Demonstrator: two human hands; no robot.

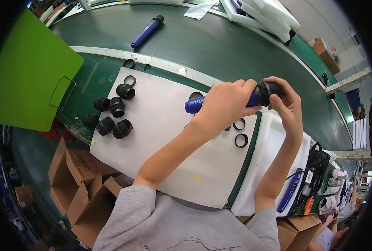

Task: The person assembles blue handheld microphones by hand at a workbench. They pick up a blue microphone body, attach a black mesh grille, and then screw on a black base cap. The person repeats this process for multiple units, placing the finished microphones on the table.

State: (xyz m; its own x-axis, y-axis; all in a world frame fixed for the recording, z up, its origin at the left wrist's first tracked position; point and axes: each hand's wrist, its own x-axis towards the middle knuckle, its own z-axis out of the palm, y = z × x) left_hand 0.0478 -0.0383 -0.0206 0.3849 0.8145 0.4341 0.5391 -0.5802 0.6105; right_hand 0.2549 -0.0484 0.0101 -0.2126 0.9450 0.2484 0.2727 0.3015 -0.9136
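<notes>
My left hand [225,100] is wrapped around a blue flashlight-like cylinder [194,105], its blue end sticking out to the left. At the cylinder's other end, the fingers and thumb of my right hand [290,106] close on its black ribbed head [261,94]. Both hands hold it above the right part of a pale board [161,138]. Beneath and beside them lie several black rings, one being a thin ring [241,140] near the board's right edge. Several black ribbed heads [117,107] are grouped at the board's left edge.
Beyond the board runs a green conveyor belt [102,27], carrying another blue cylinder [146,34] with a black end. A green panel [31,71] stands at left, above open cardboard boxes [75,171]. White foam trays [257,161] and a blue device [289,193] are at right.
</notes>
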